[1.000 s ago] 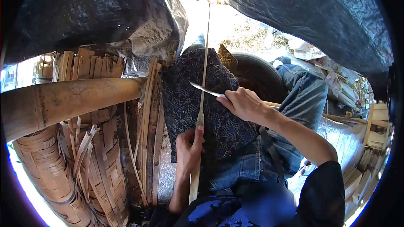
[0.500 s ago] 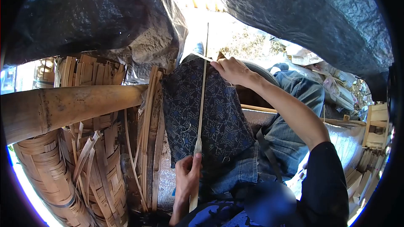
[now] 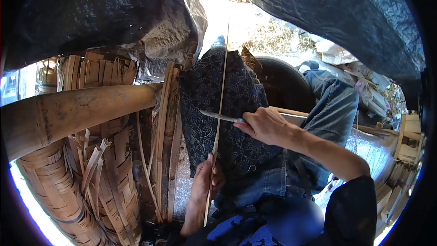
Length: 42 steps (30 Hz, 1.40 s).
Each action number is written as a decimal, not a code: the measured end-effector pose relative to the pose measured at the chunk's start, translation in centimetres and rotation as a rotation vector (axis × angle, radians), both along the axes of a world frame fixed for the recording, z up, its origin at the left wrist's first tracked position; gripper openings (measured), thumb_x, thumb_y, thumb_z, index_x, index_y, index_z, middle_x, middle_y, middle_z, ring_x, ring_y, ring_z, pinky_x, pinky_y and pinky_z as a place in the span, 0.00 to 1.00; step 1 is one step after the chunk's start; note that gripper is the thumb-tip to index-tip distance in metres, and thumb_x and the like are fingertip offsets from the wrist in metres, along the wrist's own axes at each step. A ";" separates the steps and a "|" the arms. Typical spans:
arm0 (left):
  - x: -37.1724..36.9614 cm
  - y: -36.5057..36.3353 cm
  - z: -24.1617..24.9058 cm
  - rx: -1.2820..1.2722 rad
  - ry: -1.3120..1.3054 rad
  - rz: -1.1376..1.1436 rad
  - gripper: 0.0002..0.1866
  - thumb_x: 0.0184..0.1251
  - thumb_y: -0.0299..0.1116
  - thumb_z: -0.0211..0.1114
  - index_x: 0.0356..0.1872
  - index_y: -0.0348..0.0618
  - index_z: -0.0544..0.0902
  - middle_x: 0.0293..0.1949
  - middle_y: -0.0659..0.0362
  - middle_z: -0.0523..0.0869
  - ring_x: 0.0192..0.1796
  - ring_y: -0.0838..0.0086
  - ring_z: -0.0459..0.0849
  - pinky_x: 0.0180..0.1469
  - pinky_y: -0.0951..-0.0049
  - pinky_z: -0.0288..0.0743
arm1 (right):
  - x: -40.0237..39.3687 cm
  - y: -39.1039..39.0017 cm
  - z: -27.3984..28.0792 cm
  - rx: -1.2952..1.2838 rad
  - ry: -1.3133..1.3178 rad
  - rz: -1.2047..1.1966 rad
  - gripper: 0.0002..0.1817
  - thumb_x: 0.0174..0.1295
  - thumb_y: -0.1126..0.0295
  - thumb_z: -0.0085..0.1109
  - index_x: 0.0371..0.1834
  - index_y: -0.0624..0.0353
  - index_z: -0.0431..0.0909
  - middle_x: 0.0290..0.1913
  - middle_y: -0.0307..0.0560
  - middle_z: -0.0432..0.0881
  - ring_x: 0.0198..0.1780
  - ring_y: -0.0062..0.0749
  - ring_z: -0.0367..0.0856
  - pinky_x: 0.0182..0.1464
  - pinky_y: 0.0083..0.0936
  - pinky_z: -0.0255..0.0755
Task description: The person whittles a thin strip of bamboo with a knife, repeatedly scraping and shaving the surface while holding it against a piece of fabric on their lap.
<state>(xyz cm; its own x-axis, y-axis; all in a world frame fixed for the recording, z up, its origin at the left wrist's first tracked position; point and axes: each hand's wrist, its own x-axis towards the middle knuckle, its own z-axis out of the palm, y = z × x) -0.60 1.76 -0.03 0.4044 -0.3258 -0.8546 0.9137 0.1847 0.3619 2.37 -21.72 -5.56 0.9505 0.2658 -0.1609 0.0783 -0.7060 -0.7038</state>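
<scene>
A long thin bamboo strip [image 3: 223,82] runs lengthwise over a dark patterned cloth [image 3: 195,95] spread on the person's leg. Near the cloth's lower edge, my left hand [image 3: 207,180] is closed round the strip, thumb on top. My right hand [image 3: 266,126] grips the handle of a curved knife [image 3: 214,115], whose blade lies across the strip at about the middle of the cloth, pointing left.
Woven bamboo baskets [image 3: 54,187] stand at the left under a thick bamboo pole [image 3: 82,109]. Split bamboo pieces [image 3: 161,146] stand beside the cloth. A dark tarp [image 3: 327,13] hangs above. A tyre [image 3: 282,82] lies behind the cloth.
My right hand has moved down and toward the middle of the strip, and the knife blade now points left. My left hand has turned slightly, with more of its fingers showing round the strip.
</scene>
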 end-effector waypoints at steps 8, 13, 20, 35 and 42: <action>-2.0 -0.1 1.0 -0.104 0.149 0.152 0.22 0.76 0.49 0.44 0.21 0.49 0.68 0.08 0.69 0.62 0.08 0.84 0.55 0.13 0.83 0.51 | 5.2 -2.0 -2.3 -0.171 0.181 0.004 0.28 0.74 0.53 0.36 0.19 0.59 0.69 0.08 0.38 0.67 0.08 0.26 0.70 0.09 0.26 0.69; -1.9 0.2 1.2 -0.061 0.014 0.073 0.22 0.74 0.49 0.50 0.21 0.47 0.70 0.11 0.66 0.67 0.10 0.84 0.61 0.16 0.81 0.54 | 10.6 -4.5 -6.2 -0.175 -0.035 -0.112 0.24 0.73 0.59 0.44 0.19 0.62 0.69 0.09 0.40 0.63 0.08 0.25 0.61 0.12 0.26 0.59; 0.9 -2.1 1.5 0.679 -0.559 -0.539 0.24 0.69 0.45 0.59 0.18 0.34 0.75 0.12 0.58 0.75 0.14 0.77 0.74 0.18 0.75 0.64 | 3.8 -2.2 0.0 0.069 0.031 -0.114 0.25 0.74 0.56 0.37 0.21 0.59 0.70 0.08 0.31 0.62 0.06 0.16 0.57 0.04 0.20 0.50; 0.2 -3.8 1.5 1.146 -1.065 -0.872 0.17 0.63 0.36 0.63 0.17 0.40 0.72 0.12 0.48 0.76 0.16 0.50 0.77 0.19 0.58 0.68 | 0.3 -0.1 -0.2 -0.103 0.052 -0.038 0.28 0.70 0.50 0.45 0.17 0.62 0.72 0.10 0.50 0.74 0.13 0.41 0.78 0.15 0.36 0.72; 0.0 -3.8 1.5 1.139 -1.013 -0.839 0.17 0.63 0.36 0.63 0.17 0.39 0.72 0.13 0.47 0.76 0.17 0.49 0.77 0.20 0.58 0.67 | 0.2 0.3 -0.9 -0.154 -0.002 -0.055 0.29 0.70 0.50 0.44 0.18 0.62 0.72 0.10 0.48 0.74 0.13 0.39 0.78 0.15 0.33 0.73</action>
<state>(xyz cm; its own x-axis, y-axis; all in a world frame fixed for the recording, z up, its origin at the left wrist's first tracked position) -0.65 -2.07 1.43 0.9300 -0.1754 -0.3230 -0.0319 -0.9140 0.4045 2.58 -21.44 -6.47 0.9632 0.1862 -0.1937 0.0383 -0.8088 -0.5868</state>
